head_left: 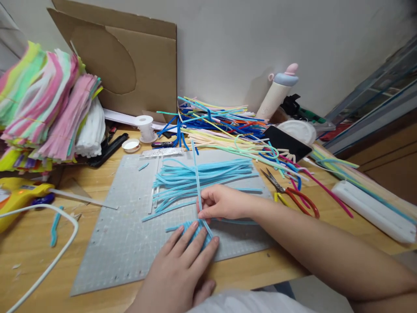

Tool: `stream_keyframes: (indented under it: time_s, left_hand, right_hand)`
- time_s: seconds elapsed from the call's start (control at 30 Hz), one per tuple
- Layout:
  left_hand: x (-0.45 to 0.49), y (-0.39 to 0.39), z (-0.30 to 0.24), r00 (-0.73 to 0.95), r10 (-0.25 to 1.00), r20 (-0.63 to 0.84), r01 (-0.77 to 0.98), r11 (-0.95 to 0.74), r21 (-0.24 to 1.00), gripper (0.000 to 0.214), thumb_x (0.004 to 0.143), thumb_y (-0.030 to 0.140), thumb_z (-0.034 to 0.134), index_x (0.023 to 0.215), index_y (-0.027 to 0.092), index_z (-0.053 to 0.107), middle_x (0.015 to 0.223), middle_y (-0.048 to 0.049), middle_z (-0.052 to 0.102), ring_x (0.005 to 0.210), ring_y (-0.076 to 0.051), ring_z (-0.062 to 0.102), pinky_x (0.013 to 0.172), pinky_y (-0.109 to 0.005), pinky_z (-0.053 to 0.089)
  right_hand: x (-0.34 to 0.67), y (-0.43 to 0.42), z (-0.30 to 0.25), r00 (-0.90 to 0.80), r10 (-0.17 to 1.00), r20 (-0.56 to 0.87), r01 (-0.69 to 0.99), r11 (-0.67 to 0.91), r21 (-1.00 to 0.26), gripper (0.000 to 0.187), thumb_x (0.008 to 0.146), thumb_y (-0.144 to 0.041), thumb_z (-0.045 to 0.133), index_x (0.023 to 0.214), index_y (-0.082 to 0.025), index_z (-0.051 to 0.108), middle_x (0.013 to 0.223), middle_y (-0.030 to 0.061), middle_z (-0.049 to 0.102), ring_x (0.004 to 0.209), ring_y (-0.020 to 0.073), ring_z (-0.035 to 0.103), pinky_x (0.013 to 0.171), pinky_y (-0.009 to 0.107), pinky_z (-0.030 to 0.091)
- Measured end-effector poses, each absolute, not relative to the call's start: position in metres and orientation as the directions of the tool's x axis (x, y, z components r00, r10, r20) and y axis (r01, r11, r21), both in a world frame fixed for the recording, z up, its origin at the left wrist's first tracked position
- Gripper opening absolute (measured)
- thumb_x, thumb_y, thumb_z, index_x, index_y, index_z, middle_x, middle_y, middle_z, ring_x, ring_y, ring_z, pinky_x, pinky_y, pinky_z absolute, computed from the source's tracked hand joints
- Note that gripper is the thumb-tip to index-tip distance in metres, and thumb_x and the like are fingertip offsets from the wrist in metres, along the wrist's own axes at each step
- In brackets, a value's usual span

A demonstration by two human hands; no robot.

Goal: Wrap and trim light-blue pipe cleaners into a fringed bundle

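Note:
My left hand (pixel 182 265) lies flat with fingers spread, pressing a small patch of light blue pipe cleaners set side by side (pixel 188 227) onto a grey cutting mat (pixel 117 243). My right hand (pixel 221 202) is closed in a pinch on a light blue pipe cleaner (pixel 197 169), which runs lengthwise away from me across the others. Beyond it, a loose bundle of light blue pipe cleaners (pixel 224 169) lies crosswise on the mat. A clear ruler (pixel 155 191) shows partly under their left ends. My left fingers hide much of the small patch.
Scissors with orange handles (pixel 299 200) lie right of the mat. A yellow glue gun (pixel 22 195) and its white cord (pixel 61 256) are at left. Mixed pipe cleaners (pixel 221 121), a tilted bottle (pixel 273 98) and cardboard (pixel 153 69) stand behind. A white bar-shaped case (pixel 371 211) sits far right.

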State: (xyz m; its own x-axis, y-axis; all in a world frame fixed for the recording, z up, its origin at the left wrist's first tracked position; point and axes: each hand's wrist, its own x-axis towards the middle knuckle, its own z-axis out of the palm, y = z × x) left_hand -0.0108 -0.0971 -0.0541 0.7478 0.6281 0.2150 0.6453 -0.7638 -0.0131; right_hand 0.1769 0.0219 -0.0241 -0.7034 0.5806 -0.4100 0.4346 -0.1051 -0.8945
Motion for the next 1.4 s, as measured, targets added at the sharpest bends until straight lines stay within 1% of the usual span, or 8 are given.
stream_keyframes:
  time_s: [0.27,0.5,0.7,0.77,0.93,1.17,1.3,1.4]
  left_hand:
    - [-0.011,-0.096,-0.054,0.761,0.607,0.228,0.637,-0.767,-0.083,0.059,0.085,0.05,0.046,0.136,0.021,0.041,0.135,-0.0013,0.052,0.126,-0.026,0.042,0.1,-0.04,0.035]
    - [-0.011,-0.097,-0.055,0.766,0.609,0.207,0.633,-0.77,-0.077,0.061,0.084,0.051,0.047,0.137,0.021,0.04,0.136,-0.0023,0.051,0.127,-0.027,0.041,0.1,-0.041,0.035]
    - [-0.01,-0.096,-0.054,0.764,0.622,0.173,0.637,-0.77,-0.045,0.061,0.084,0.048,0.047,0.139,0.023,0.036,0.147,0.0027,0.035,0.128,-0.027,0.038,0.101,-0.04,0.034]
    - [-0.01,-0.096,-0.053,0.762,0.627,0.163,0.64,-0.767,-0.04,0.062,0.084,0.047,0.047,0.14,0.023,0.035,0.148,0.0031,0.033,0.129,-0.027,0.037,0.101,-0.04,0.034]
    - [-0.009,-0.095,-0.053,0.758,0.63,0.166,0.644,-0.765,-0.038,0.062,0.084,0.047,0.047,0.139,0.022,0.036,0.145,0.0001,0.038,0.129,-0.027,0.038,0.1,-0.041,0.036]
    - [-0.01,-0.097,-0.052,0.754,0.635,0.167,0.647,-0.763,-0.019,0.061,0.084,0.046,0.048,0.139,0.023,0.036,0.145,0.0001,0.039,0.129,-0.026,0.039,0.101,-0.041,0.035]
    - [-0.01,-0.097,-0.052,0.753,0.635,0.173,0.648,-0.762,-0.021,0.061,0.083,0.046,0.049,0.138,0.022,0.038,0.144,-0.0032,0.041,0.129,-0.026,0.039,0.101,-0.04,0.035]
    - [-0.009,-0.097,-0.052,0.749,0.638,0.177,0.652,-0.757,-0.03,0.06,0.083,0.045,0.05,0.137,0.023,0.039,0.143,-0.0043,0.041,0.129,-0.026,0.04,0.101,-0.04,0.035]
  right_hand:
    - [0.177,0.017,-0.026,-0.672,0.622,-0.401,0.422,-0.122,-0.898,0.012,0.073,-0.022,0.063,0.07,-0.016,0.053,0.056,-0.0044,0.055,0.044,0.0072,0.046,0.041,0.018,0.037]
    - [0.18,0.02,-0.033,-0.637,0.668,-0.384,0.393,-0.147,-0.908,0.013,0.079,-0.022,0.057,0.069,-0.016,0.05,0.056,-0.0046,0.058,0.038,0.0047,0.047,0.037,0.015,0.034]
    - [0.177,0.021,-0.032,-0.607,0.689,-0.396,0.422,-0.143,-0.895,0.015,0.078,-0.023,0.058,0.067,-0.016,0.051,0.052,-0.0069,0.056,0.035,0.0038,0.046,0.035,0.015,0.032]
    - [0.176,0.022,-0.031,-0.596,0.699,-0.396,0.445,-0.123,-0.887,0.017,0.078,-0.025,0.059,0.065,-0.016,0.052,0.05,-0.0077,0.054,0.033,0.0034,0.044,0.035,0.015,0.029]
    - [0.172,0.022,-0.03,-0.588,0.71,-0.388,0.471,-0.089,-0.877,0.018,0.077,-0.026,0.06,0.064,-0.016,0.053,0.049,-0.0074,0.052,0.032,0.0033,0.042,0.033,0.016,0.027]
    - [0.17,0.022,-0.03,-0.571,0.715,-0.404,0.501,-0.086,-0.861,0.017,0.075,-0.028,0.062,0.065,-0.016,0.055,0.047,-0.0083,0.05,0.031,0.0034,0.04,0.032,0.016,0.027]
    - [0.169,0.021,-0.031,-0.565,0.718,-0.406,0.516,-0.077,-0.853,0.018,0.074,-0.03,0.063,0.066,-0.017,0.055,0.047,-0.0081,0.05,0.031,0.004,0.039,0.033,0.017,0.027]
    - [0.167,0.019,-0.034,-0.55,0.74,-0.389,0.534,-0.046,-0.844,0.014,0.075,-0.029,0.063,0.074,-0.017,0.055,0.048,-0.0086,0.051,0.032,0.0044,0.04,0.036,0.018,0.028]
